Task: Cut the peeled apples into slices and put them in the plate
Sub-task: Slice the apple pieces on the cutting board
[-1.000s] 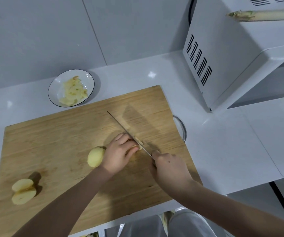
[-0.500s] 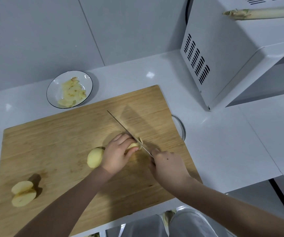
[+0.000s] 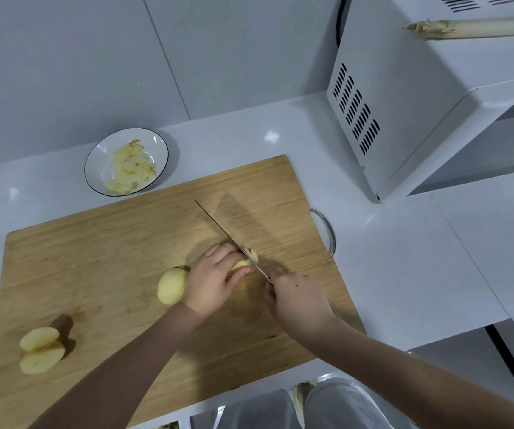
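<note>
Fingers (image 3: 220,252) of the left hand (image 3: 209,280) are curled down and clamped on a pale yellow peeled apple piece (image 3: 240,265), fingertips close against the flat of the blade. Just near-right, the right hand (image 3: 296,300) is wrapped tight round the hidden handle of a thin steel knife (image 3: 223,231). The knife's long axis runs from near right to far left across the wooden cutting board (image 3: 94,258). One thin cut slice (image 3: 253,254) leans on the blade's right side and the uncut flesh lies to its left, so the next cut, I judge, shifts the blade left toward the fingertips. A second peeled chunk (image 3: 172,286) sits just left of that hand, and two halves (image 3: 41,349) lie near the board's near-left corner. Beyond the board's far edge, a white dark-rimmed plate (image 3: 96,164) of slices stands on the white table (image 3: 388,258), nearer the left hand.
</note>
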`<action>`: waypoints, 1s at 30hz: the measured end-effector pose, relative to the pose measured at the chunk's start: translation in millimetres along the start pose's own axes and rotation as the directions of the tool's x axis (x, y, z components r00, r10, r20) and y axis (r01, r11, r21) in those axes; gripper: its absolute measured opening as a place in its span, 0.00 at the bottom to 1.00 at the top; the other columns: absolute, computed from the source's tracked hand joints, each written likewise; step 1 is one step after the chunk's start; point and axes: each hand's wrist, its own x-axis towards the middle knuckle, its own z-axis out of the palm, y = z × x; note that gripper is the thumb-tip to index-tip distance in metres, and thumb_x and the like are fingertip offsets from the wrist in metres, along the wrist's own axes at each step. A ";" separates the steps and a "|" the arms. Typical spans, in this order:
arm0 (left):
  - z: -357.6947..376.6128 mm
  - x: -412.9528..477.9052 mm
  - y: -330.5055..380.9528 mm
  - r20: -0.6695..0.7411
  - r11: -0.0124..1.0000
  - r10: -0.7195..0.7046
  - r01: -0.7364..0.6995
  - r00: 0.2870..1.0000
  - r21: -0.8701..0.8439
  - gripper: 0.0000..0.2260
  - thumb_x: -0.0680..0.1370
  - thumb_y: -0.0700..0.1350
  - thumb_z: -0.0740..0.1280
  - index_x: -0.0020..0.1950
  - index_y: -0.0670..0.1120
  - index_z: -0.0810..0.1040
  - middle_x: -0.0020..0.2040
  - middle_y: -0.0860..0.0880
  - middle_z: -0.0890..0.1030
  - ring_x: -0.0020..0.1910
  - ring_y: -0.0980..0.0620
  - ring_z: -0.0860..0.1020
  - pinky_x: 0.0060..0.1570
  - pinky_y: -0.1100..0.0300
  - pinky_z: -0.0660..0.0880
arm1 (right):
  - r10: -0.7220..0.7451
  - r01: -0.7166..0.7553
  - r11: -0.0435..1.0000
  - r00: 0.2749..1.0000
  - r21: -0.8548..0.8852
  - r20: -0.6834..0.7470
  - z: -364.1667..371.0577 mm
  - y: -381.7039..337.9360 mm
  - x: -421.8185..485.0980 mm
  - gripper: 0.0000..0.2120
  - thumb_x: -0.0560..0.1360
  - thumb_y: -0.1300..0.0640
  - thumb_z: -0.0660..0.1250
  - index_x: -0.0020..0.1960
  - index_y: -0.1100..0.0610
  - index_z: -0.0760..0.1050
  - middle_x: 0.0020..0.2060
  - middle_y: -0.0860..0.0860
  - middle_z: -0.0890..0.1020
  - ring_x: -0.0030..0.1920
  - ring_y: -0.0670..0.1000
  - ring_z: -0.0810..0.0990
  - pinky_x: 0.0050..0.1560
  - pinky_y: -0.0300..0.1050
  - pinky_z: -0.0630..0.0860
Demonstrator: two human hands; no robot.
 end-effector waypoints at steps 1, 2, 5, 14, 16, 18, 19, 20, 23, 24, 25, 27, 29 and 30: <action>-0.1 -0.3 0.4 0.000 1.000 -0.004 0.004 1.000 -0.001 0.12 0.75 0.50 0.66 0.45 0.41 0.82 0.44 0.48 0.80 0.47 0.53 0.74 0.46 0.62 0.71 | 0.002 -0.002 1.000 1.000 0.002 -0.001 -0.5 0.3 -0.8 0.10 0.81 0.55 0.53 0.55 0.57 0.70 0.37 0.52 0.73 0.35 0.52 0.71 0.34 0.43 0.65; -0.1 -1.0 0.7 -0.001 1.000 -0.010 0.010 1.000 -0.005 0.12 0.75 0.50 0.66 0.45 0.41 0.82 0.44 0.48 0.80 0.46 0.53 0.74 0.46 0.62 0.71 | 0.003 -0.003 1.000 1.000 0.007 -0.003 -2.0 0.6 -2.7 0.11 0.81 0.54 0.53 0.55 0.57 0.71 0.35 0.50 0.72 0.34 0.51 0.70 0.34 0.43 0.66; 0.2 -2.1 -0.4 -0.003 1.000 -0.015 0.015 1.000 -0.002 0.12 0.75 0.49 0.66 0.44 0.41 0.81 0.44 0.48 0.80 0.46 0.52 0.74 0.44 0.61 0.71 | -0.024 0.024 1.000 1.000 0.007 -0.009 -7.4 -0.2 -10.7 0.10 0.81 0.54 0.53 0.53 0.57 0.70 0.28 0.47 0.64 0.27 0.47 0.63 0.27 0.39 0.59; 0.1 -1.8 1.4 -0.014 1.000 -0.025 0.025 1.000 -0.004 0.12 0.74 0.49 0.65 0.45 0.41 0.82 0.45 0.46 0.80 0.46 0.52 0.73 0.46 0.63 0.70 | -0.045 0.045 0.999 0.999 0.000 0.021 -11.7 -5.7 -11.2 0.05 0.80 0.56 0.54 0.49 0.55 0.67 0.29 0.47 0.63 0.28 0.49 0.65 0.27 0.38 0.57; -0.2 -1.2 2.0 -0.010 1.000 -0.028 0.028 1.000 -0.001 0.12 0.75 0.49 0.65 0.45 0.41 0.82 0.45 0.47 0.80 0.46 0.52 0.73 0.46 0.64 0.69 | -0.031 0.031 0.999 0.999 -0.008 0.011 -6.5 -6.6 -5.8 0.07 0.80 0.57 0.54 0.53 0.57 0.69 0.31 0.48 0.68 0.34 0.52 0.71 0.27 0.40 0.59; 0.0 -0.5 2.4 -0.006 1.000 -0.025 0.025 1.000 0.001 0.12 0.74 0.50 0.65 0.45 0.42 0.81 0.45 0.47 0.80 0.46 0.52 0.73 0.46 0.63 0.70 | -0.013 0.013 1.000 1.000 -0.005 0.001 -1.5 -7.0 -0.6 0.09 0.81 0.57 0.54 0.56 0.58 0.70 0.38 0.52 0.76 0.37 0.54 0.74 0.27 0.40 0.58; 0.0 -0.6 2.4 -0.007 1.000 -0.025 0.025 1.000 -0.001 0.12 0.74 0.50 0.66 0.45 0.42 0.81 0.44 0.47 0.80 0.46 0.52 0.73 0.46 0.63 0.70 | -0.008 0.008 1.000 1.000 -0.004 -0.004 0.2 -7.0 0.9 0.09 0.81 0.57 0.53 0.56 0.58 0.70 0.39 0.53 0.76 0.37 0.53 0.73 0.27 0.39 0.57; -0.2 -0.7 2.1 -0.009 1.000 -0.028 0.027 1.000 -0.003 0.12 0.74 0.50 0.66 0.45 0.42 0.81 0.44 0.47 0.80 0.46 0.52 0.73 0.46 0.62 0.71 | -0.006 0.006 1.000 1.000 -0.003 -0.010 0.9 -7.1 2.3 0.10 0.81 0.57 0.53 0.56 0.58 0.70 0.38 0.52 0.74 0.36 0.53 0.72 0.26 0.39 0.57; 0.0 -1.7 1.4 -0.010 0.999 -0.037 0.038 0.999 0.005 0.12 0.74 0.50 0.66 0.44 0.41 0.81 0.43 0.47 0.80 0.45 0.52 0.74 0.45 0.61 0.71 | -0.007 0.007 1.000 1.000 0.007 -0.018 -2.5 -6.4 0.3 0.10 0.81 0.56 0.53 0.55 0.58 0.71 0.35 0.50 0.70 0.35 0.52 0.70 0.30 0.41 0.62; 0.4 -2.0 1.5 -0.012 0.999 -0.041 0.041 0.999 0.008 0.12 0.74 0.50 0.66 0.44 0.41 0.81 0.43 0.47 0.80 0.45 0.52 0.74 0.44 0.61 0.71 | -0.010 0.011 1.000 1.000 0.009 -0.022 -4.3 -6.0 -2.3 0.10 0.80 0.55 0.53 0.54 0.58 0.70 0.32 0.49 0.69 0.33 0.52 0.70 0.30 0.41 0.62; 0.5 -2.1 1.7 -0.015 0.999 -0.045 0.046 0.999 0.007 0.12 0.74 0.50 0.66 0.44 0.41 0.81 0.43 0.47 0.79 0.45 0.52 0.73 0.44 0.61 0.71 | -0.019 0.019 1.000 1.000 0.010 -0.025 -6.4 -5.9 -5.6 0.09 0.80 0.55 0.53 0.53 0.57 0.70 0.30 0.48 0.66 0.31 0.51 0.68 0.28 0.40 0.60; 0.2 -2.5 2.5 -0.025 0.999 -0.048 0.048 0.999 0.005 0.12 0.74 0.49 0.65 0.44 0.41 0.81 0.43 0.47 0.79 0.45 0.52 0.73 0.44 0.62 0.70 | -0.042 0.043 0.999 0.999 0.009 -0.017 -10.4 -6.1 -13.0 0.06 0.80 0.56 0.53 0.49 0.55 0.68 0.28 0.47 0.63 0.27 0.47 0.63 0.26 0.38 0.56; 0.5 -2.9 3.0 -0.030 0.999 -0.041 0.041 0.999 0.003 0.12 0.74 0.49 0.64 0.43 0.40 0.81 0.43 0.46 0.79 0.45 0.52 0.72 0.44 0.62 0.69 | -0.048 0.048 0.999 0.999 -0.001 0.000 -13.2 -6.2 -18.6 0.05 0.80 0.56 0.53 0.45 0.54 0.62 0.28 0.47 0.63 0.27 0.45 0.61 0.26 0.39 0.55; 0.3 -3.2 3.1 -0.031 0.999 -0.042 0.042 0.999 0.002 0.13 0.74 0.48 0.64 0.43 0.39 0.81 0.43 0.45 0.80 0.45 0.52 0.72 0.44 0.62 0.69 | -0.047 0.047 0.999 0.999 0.001 0.003 -13.2 -6.8 -18.7 0.05 0.80 0.57 0.53 0.45 0.54 0.62 0.28 0.47 0.63 0.27 0.45 0.61 0.26 0.39 0.55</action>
